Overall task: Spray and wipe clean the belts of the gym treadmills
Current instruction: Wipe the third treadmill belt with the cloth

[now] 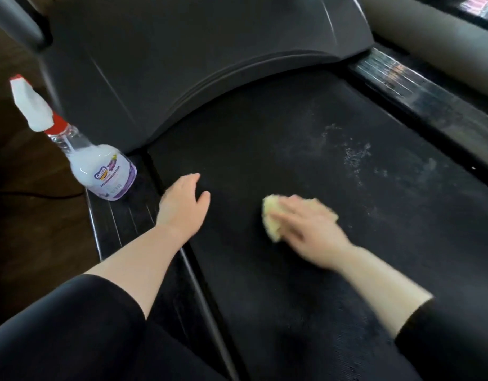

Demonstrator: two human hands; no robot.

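head view: right hand (306, 226) pressed cloth (271, 219) flat on belt (253, 149), left hand (182, 206) spread; foam (355, 158) beyond spray bottle (99, 166) needed your strokes.

Only one camera here, a wide-angle worn on the head. It looks forward and steeply down along the treadmill belt (264, 149) toward the motor cover (196, 56), pretty close in. The belt fills most of the frame, with the left side rail (121, 215) and a strip of wooden floor (31, 232) at the left edge.
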